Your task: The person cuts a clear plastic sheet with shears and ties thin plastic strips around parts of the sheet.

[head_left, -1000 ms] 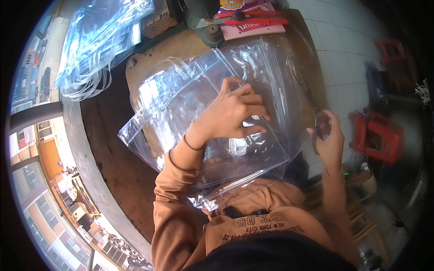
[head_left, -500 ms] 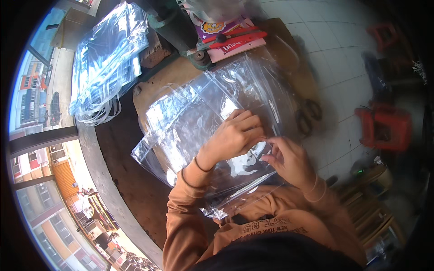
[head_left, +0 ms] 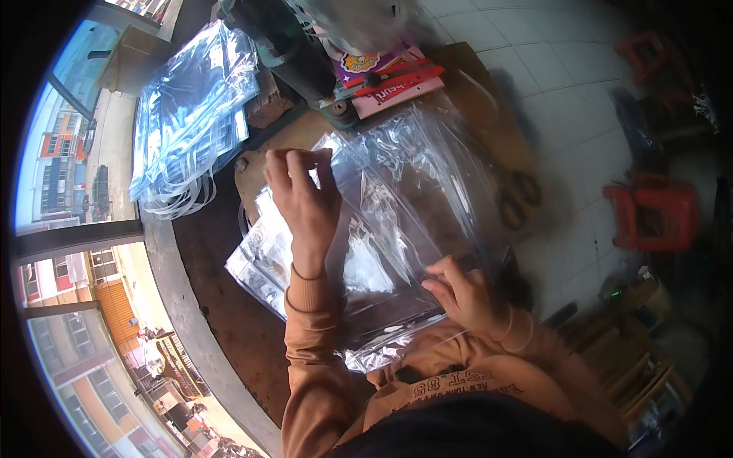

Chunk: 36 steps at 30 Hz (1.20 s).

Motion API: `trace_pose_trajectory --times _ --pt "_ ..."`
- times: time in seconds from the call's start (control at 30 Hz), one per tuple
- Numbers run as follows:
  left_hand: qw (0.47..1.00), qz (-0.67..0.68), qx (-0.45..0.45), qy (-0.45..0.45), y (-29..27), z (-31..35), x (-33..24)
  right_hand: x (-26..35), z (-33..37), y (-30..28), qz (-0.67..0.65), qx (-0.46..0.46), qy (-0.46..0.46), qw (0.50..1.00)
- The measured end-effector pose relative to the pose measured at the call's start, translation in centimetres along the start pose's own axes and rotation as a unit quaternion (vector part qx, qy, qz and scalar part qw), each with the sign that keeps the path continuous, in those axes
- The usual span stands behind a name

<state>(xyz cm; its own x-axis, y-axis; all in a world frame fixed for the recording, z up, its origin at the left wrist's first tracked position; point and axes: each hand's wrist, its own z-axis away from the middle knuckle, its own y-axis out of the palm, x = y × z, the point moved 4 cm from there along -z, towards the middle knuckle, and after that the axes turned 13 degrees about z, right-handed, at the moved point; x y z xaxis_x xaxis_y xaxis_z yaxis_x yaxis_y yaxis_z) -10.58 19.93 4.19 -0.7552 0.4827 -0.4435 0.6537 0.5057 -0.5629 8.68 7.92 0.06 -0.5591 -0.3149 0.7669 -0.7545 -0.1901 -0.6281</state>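
Nearest, across the lap: a brown sweater (head_left: 450, 374), with the near edge of some clear plastic (head_left: 382, 256) just above. Creased and full of glare, spread over the brown table (head_left: 463, 61) and out toward the lap.

At the near right part of the plastic: the right hand (head_left: 475, 298), thumb and index finger drawn close together at the surface. Cannot tell about any film pinched between them. Farther up, at the left side: the left hand (head_left: 304, 198), raised over the plastic, fingers curled in toward the thumb. Again, cannot tell about a hold on anything.

Step in hand, as a judgement: handling the loose plastic from two sides at once. Needed for the next move, likely: light fingertip contact, without dragging slippery layers into fresh creases.

Toward the right edge: dark-handled scissors (head_left: 519, 200), apart from both hands, blades hard to make out. On the far side: a red-handled tool (head_left: 408, 75) on top of pink and purple packages (head_left: 374, 106), beside a dark machine (head_left: 294, 65). At far left: a pile of bluish clear bags (head_left: 195, 114) with pale handles, and a cardboard box (head_left: 137, 59) behind. Off right, on the tiled floor (head_left: 569, 137): a red stool (head_left: 657, 215).
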Motion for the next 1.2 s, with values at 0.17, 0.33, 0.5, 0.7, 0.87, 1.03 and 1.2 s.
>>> trace_pose_trajectory --times 0.17,0.33,0.5,0.7,0.87,1.03,1.2 --pt "0.949 -0.212 -0.235 -0.003 -11.6 -5.5 6.5 -1.5 3.4 1.2 -0.089 0.042 0.046 0.994" --pt "0.968 -0.139 -0.175 -0.117 -15.6 -4.7 8.9 -1.8 2.4 -1.1 -0.002 0.092 0.065 0.994" --pt "0.920 -0.319 -0.183 -0.134 -22.2 0.2 7.7 -1.2 -1.3 -1.0 0.033 0.021 0.029 0.999" --pt "0.819 -0.471 -0.216 -0.246 -29.4 3.5 8.2 -1.7 -5.2 0.8 0.005 0.005 0.045 0.999" --pt "0.791 -0.560 -0.164 -0.186 -30.1 5.8 9.1 -2.3 -5.7 1.8 -0.120 0.037 0.104 0.987" --pt "0.990 -0.046 0.086 -0.098 -10.8 0.3 1.1 -3.2 -5.0 1.2 -0.333 0.121 0.191 0.915" --pt "0.917 0.131 0.369 0.074 -2.0 1.1 -3.5 -1.8 -5.1 0.7 -0.426 0.153 0.173 0.875"
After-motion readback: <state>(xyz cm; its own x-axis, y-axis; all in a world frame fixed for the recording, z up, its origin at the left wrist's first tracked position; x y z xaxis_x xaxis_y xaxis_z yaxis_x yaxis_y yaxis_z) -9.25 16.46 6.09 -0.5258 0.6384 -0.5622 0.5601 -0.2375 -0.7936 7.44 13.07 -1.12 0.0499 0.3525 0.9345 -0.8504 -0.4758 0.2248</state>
